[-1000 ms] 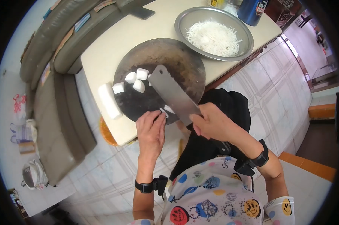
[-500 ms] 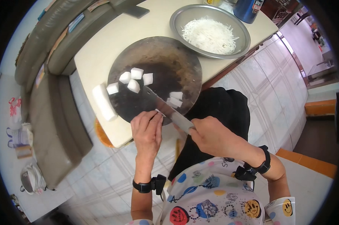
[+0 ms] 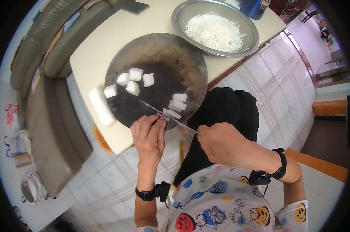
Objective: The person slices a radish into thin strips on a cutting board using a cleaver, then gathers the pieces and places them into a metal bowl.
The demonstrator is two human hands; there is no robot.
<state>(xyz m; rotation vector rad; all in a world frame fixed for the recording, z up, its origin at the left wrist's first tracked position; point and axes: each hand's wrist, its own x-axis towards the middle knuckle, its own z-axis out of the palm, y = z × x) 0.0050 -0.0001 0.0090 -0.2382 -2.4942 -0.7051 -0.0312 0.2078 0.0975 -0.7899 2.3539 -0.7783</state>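
Broad steel cleaver [image 3: 185, 126] seen nearly edge-on, spine up; long axis runs diagonally, from the right hand forward and leftward, far end toward the white chunks [image 3: 132, 88]. Cleaver is over the near part of the round dark chopping board [image 3: 171, 52]; contact with the board: can't tell. Right hand [image 3: 226, 144] closed in a fist round its handle, which the fist hides. Left hand [image 3: 148, 134] just left of the blade, fingers bent and pressed together, tips at a small white piece [image 3: 166, 119]; can't tell if they pinch it. Blade sits between left fingertips and three flat white slices [image 3: 177, 105]. White chunks on the board's left half, thick white cylinder [image 3: 102, 106] beside the board's left edge on the cream table [image 3: 88, 63]. Grey metal bowl [image 3: 177, 24] of white shreds [image 3: 213, 33] beyond.

Versus one second ago: blade showed its broad face, now edge-on. Versus half a second ago: two slices visible right of blade, now three. Chunks keep their layout.
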